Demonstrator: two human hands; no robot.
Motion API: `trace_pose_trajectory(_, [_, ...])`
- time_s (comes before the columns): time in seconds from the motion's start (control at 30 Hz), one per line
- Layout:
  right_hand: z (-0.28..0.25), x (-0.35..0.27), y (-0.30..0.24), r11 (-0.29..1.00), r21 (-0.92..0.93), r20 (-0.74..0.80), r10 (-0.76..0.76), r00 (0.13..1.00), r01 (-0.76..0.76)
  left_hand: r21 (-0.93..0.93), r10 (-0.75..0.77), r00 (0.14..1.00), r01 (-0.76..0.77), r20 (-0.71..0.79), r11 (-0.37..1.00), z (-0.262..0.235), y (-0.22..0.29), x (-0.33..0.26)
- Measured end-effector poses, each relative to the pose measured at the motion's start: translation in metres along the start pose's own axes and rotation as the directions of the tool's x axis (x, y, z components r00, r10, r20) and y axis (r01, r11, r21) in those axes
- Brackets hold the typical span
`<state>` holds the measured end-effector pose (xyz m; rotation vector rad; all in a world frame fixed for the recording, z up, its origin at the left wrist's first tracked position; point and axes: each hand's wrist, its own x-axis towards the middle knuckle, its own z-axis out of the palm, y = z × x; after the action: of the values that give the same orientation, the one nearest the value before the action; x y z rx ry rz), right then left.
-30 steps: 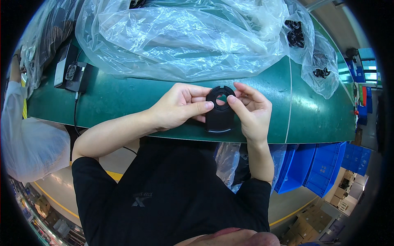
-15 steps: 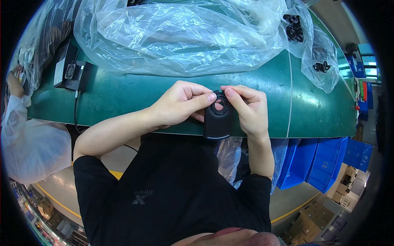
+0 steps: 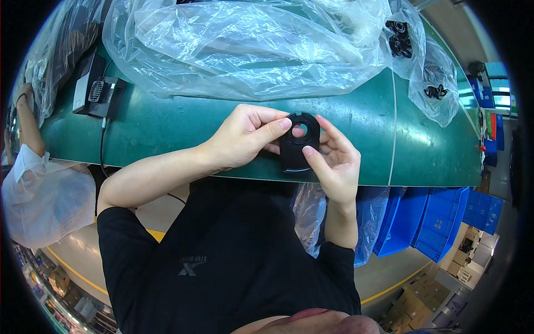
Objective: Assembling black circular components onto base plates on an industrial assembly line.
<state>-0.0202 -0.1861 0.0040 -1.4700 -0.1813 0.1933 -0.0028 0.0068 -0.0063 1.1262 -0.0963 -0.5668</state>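
Over the near edge of the green table, a flat black plastic part with a round hole near its upper end is held between both hands. My left hand is closed on its upper left side, the thumb lying on the front by the hole. The thumb of my right hand touches the lower right of the front face, while its fingers reach up along the right side, partly behind the part. A fingertip shows through the hole.
Large clear plastic bags cover the far side of the green table. Smaller black parts lie in a bag at the right. A black-and-grey device with a cable stands left. Blue bins sit below the right edge. Another person's arm is at far left.
The black part has risen slightly and shows more of its front. My right thumb has slid from its top down to its lower right side. The other person's arm has shifted.
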Motion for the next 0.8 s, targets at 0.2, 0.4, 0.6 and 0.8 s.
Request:
trace_pose_trajectory(0.2, [-0.019, -0.024, 0.009, 0.999, 0.053, -0.101, -0.004, 0.995, 0.009, 0.057, -0.035, 0.971, 0.022, 0.235, 0.998, 0.001, -0.002, 0.002])
trace_pose_trajectory(0.4, [-0.107, -0.099, 0.012, 0.979, -0.198, 0.361, 0.115, 0.925, -0.044, 0.127, -0.095, 0.981, 0.074, 0.171, 0.989, -0.001, 0.007, 0.001])
trace_pose_trajectory(0.6, [-0.222, -0.226, 0.177, 0.888, 0.265, -0.630, 0.454, 0.630, -0.376, 0.202, -0.069, 0.994, 0.050, 0.086, 0.978, 0.006, 0.000, -0.002])
trace_pose_trajectory(0.8, [-0.272, -0.338, 0.317, 0.597, 0.658, -0.720, 0.678, -0.149, -0.459, 0.216, -0.074, 0.997, 0.067, 0.022, 0.974, 0.012, -0.007, 0.006])
